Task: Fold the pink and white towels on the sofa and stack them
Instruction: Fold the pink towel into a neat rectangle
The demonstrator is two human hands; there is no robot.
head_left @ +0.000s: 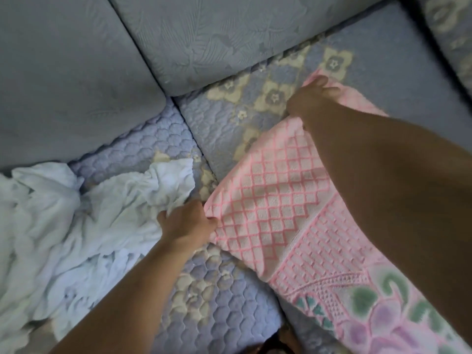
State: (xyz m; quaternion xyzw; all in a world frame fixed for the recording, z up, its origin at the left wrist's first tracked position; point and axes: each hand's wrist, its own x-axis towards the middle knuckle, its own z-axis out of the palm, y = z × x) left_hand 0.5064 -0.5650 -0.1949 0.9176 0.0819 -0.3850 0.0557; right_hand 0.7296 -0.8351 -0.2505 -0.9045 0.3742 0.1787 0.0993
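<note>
A pink towel (275, 198) with a diamond weave and a flower print lies spread across the right sofa seat, running off the bottom right of the view. My left hand (187, 221) pinches its near left corner. My right hand (313, 94) grips its far corner, up by the backrest, and my right forearm hides part of the towel. A white towel (84, 213) lies crumpled in a heap on the left seat, touching the back of my left hand.
The sofa seat (224, 297) has a quilted blue cover with cream flowers. Grey back cushions (204, 39) rise behind it. A seam (201, 154) splits the two seat cushions between the towels. Another cushion (452, 34) stands at the far right.
</note>
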